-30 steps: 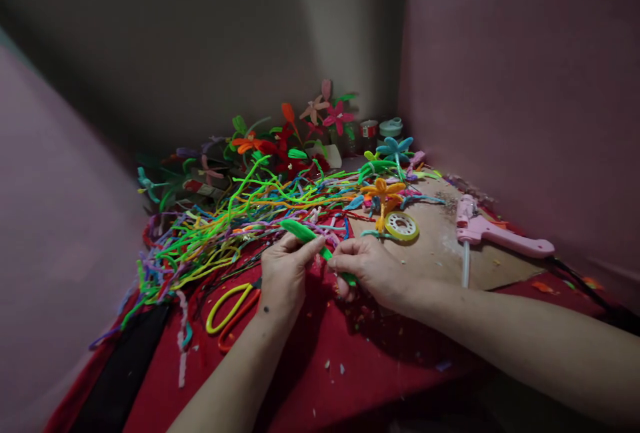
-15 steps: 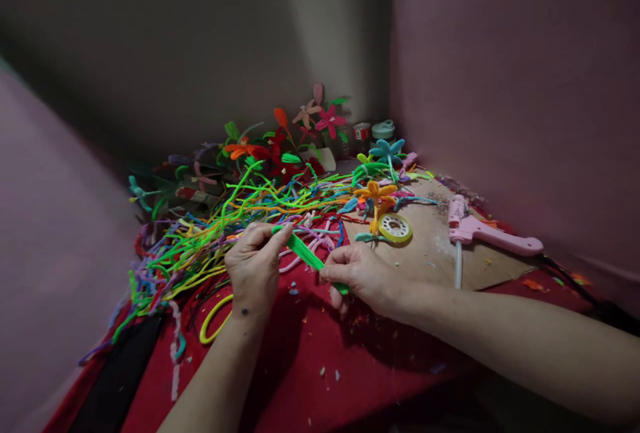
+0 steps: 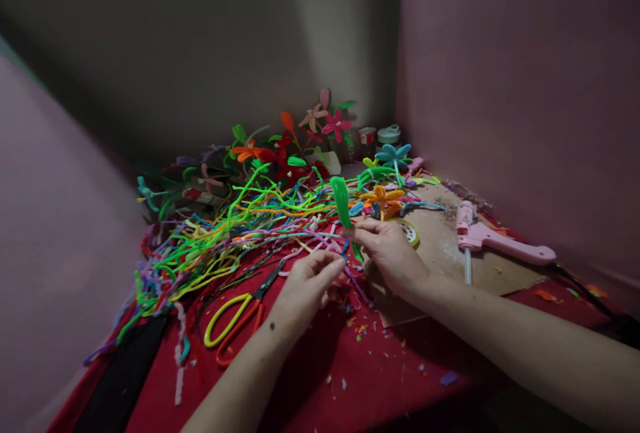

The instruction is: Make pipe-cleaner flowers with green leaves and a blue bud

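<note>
My right hand [image 3: 393,253] pinches the green leaf [image 3: 341,199], tip up; can't tell whether my left hand [image 3: 307,286] holds anything. Pinching too hard could bend the leaf.

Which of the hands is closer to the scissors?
Left. The left hand is just right of the scissors; the right hand is farther right, holding the green strip.

Shows left forearm [image 3: 240,379] bare at lower centre of frame, uncovered from bottom edge up to left grip [image 3: 311,283], also bare. Bears small, round, dark spot [image 3: 272,326] near left wrist. Shows right forearm [image 3: 525,341] bare too, uncovered from right edge of frame to right grip [image 3: 395,254], likewise bare. Tapers toward wrist on both sides. Too dim to make out fingernails.
</note>
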The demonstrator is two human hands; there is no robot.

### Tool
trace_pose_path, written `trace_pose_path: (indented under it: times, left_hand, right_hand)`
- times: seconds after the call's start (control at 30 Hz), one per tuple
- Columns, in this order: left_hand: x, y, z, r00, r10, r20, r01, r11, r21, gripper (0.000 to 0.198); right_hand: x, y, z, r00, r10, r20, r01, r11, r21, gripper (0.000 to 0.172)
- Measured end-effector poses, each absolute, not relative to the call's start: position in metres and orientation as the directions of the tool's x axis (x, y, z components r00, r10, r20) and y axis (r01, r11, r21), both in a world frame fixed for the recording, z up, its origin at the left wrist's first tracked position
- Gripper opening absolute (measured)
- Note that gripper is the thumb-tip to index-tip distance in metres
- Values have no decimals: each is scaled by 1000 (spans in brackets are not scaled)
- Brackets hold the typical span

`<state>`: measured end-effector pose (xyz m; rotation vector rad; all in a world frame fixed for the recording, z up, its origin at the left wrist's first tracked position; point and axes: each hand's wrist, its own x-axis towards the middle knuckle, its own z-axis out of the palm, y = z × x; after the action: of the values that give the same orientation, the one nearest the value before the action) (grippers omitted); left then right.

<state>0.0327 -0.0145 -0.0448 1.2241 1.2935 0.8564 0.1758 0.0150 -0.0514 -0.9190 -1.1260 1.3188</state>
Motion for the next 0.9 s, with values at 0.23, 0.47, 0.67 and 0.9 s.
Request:
trace_pose_path:
  times: [0.23, 0.47, 0.67, 0.9]
  left_hand:
    - [44, -20, -44, 203, 949, -240, 105, 223, 969, 22]
    - [36, -2, -35, 269, 871, -411, -94, 449, 889, 17]
    - [43, 12, -38, 343, 817, -463, -98, 522, 847, 11]
    - [54, 13, -48, 342, 801, -491, 44, 508, 860, 22]
  right_hand:
    - [168, 9, -61, -266, 962, -54, -304, -136, -943, 16]
    - [179, 13, -51, -3, 991, 133, -211, 129, -969, 31]
    - [183, 12, -41, 46, 974, 222, -292, 226, -929, 31]
    - [183, 3, -42, -17, 960, 280, -204, 271, -941, 32]
